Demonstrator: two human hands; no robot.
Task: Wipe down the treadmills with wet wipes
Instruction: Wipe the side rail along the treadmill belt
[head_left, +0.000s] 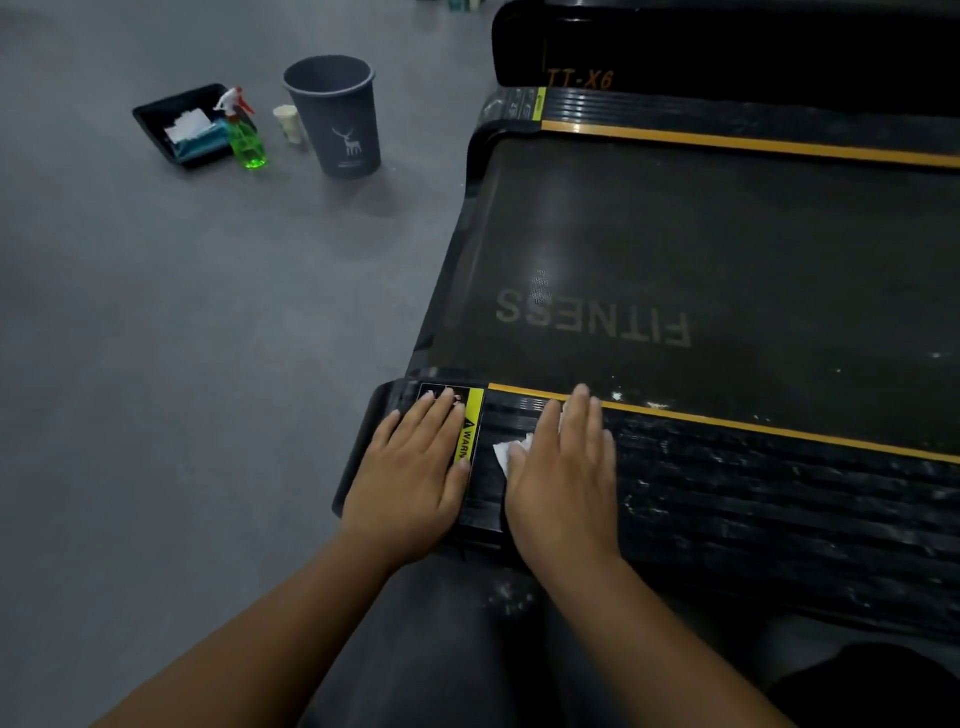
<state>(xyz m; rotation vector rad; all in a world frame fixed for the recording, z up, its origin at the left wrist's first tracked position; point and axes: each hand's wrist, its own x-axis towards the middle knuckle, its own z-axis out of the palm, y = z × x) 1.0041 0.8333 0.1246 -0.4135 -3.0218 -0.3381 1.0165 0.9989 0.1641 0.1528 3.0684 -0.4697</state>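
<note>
My knees in dark trousers (441, 649) are the closest thing, and my two bare forearms reach over them. Far on the left, on the grey floor (156, 338), stands a black tray (150, 120) with white sheets and something blue-green inside. I think it is a pack of wipes, but it is too small to be sure. A green spray bottle (247, 140) with a white and red head stands at the right edge of the tray. Next comes a small pale cup (288, 123), and then a grey bin (335, 117) with a white deer printed on it.

My left hand (410, 467) lies flat on the rounded end of the treadmill (779, 519), on its near ribbed rail. Its grip is spread and the fingers are straight, and they cover part of a yellow warning sticker (467, 431). Just to the right, a white wet wipe (506, 449) lies on the same rail. My right hand (563, 478) presses it down with straight fingers held close together and pinches nothing. Only a corner of the wipe shows, beside my thumb. Beyond the rail is the dark belt (675, 234) with the word FITNESS. White specks lie on the rail further right.
</note>
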